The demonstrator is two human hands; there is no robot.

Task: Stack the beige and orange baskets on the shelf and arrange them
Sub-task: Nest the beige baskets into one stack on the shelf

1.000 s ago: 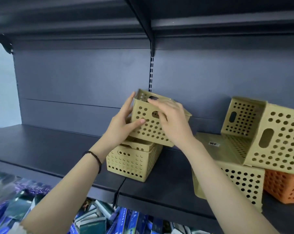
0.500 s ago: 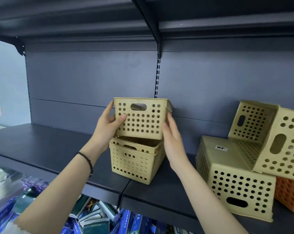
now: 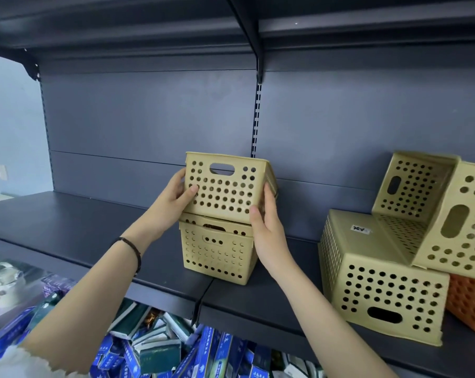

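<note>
The top basket (image 3: pixel 225 188), beige, sits with its base just inside the rim of the lower basket (image 3: pixel 217 255), not fully nested and slightly askew. The lower basket stands on the shelf (image 3: pixel 94 227), straddling the seam between two boards, its near corner close to the front edge.

There is tall room above, up to the upper shelf (image 3: pixel 149 28), and a long run of board to the left. On the right, a gap separates the stack from an overturned basket (image 3: pixel 381 285). A tipped basket (image 3: pixel 435 208) leans on that one, with an orange basket (image 3: pixel 468 304) behind.

The left hand (image 3: pixel 173 203) grasps the top basket's left wall, thumb on the front face. The right hand (image 3: pixel 266 230) clasps its lower right corner, thumb in front, fingers up the side. Both forearms reach up from below.
</note>
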